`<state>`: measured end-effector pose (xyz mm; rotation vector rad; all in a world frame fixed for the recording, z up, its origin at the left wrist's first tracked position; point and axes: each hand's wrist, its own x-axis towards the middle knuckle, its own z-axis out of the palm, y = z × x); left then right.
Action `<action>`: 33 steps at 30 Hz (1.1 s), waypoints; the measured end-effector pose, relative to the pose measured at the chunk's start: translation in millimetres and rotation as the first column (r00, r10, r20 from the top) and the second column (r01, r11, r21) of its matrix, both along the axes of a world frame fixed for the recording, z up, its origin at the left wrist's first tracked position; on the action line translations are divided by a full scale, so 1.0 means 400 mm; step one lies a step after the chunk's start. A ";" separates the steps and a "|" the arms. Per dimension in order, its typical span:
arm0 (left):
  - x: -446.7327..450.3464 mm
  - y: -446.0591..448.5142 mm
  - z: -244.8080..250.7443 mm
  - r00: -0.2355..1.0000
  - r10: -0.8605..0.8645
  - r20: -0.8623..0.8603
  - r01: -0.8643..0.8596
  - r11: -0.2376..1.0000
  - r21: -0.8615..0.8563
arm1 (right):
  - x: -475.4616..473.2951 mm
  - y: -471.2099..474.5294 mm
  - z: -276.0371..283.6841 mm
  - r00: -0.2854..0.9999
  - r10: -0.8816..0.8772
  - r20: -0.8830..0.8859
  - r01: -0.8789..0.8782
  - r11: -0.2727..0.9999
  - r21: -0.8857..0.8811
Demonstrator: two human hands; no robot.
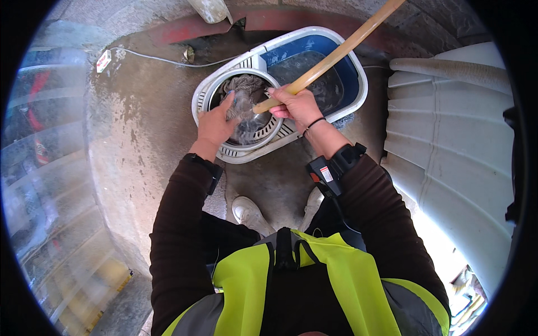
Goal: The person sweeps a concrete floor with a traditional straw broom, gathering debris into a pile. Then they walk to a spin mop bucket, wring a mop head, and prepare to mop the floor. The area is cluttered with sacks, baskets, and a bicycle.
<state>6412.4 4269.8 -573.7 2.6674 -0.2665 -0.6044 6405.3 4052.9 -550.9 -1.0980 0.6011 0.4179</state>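
Observation:
In my right hand (297, 107) is a yellowish hose (336, 59), its end pointing into the round metal spin basket (261, 131) of a mop bucket. Water runs from the hose end over grey, striped wet fabric (248, 84) in the basket; I cannot tell whether it is a mop head or a cloth. My left hand (214, 126) reaches over the basket's left rim, fingers apart, close to the fabric and the water stream. A small blue bit shows by its index finger. The oval white bucket (360, 90) has a blue basin on its right holding murky water.
A white cord (168, 63) crosses the wet concrete floor beside a small white box with red writing (104, 61). At right stand a large ribbed white tank (454, 138) and a corrugated hose (449, 71). A translucent plastic curtain (50, 159) hangs at left. A pipe (210, 9) sits beyond.

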 end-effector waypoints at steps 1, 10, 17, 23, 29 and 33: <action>0.006 -0.010 0.008 0.998 0.033 0.046 -0.030 0.998 -0.056 | -0.001 0.001 0.000 1.000 0.011 0.007 -0.011 1.000 0.002; -0.006 -0.087 -0.020 0.672 0.449 -0.588 -0.734 0.509 -0.450 | 0.001 0.019 0.004 1.000 -0.024 0.009 0.024 1.000 -0.005; 0.027 -0.063 -0.058 0.672 0.649 -0.357 -0.740 0.600 -0.304 | -0.002 0.013 -0.010 0.997 -0.073 0.028 0.074 0.997 -0.035; -0.069 -0.039 0.063 0.579 0.319 -0.751 -0.814 0.290 -0.504 | 0.005 0.006 -0.005 0.996 -0.082 0.020 0.083 0.996 -0.025; -0.048 -0.070 0.034 0.712 0.361 -0.602 -0.682 0.561 -0.470 | 0.001 0.023 0.006 0.999 -0.020 0.033 0.020 1.000 0.003; 0.013 -0.100 0.004 0.598 0.540 -0.593 -0.788 0.532 -0.310 | -0.008 0.016 0.007 1.000 0.022 0.007 -0.022 1.000 -0.019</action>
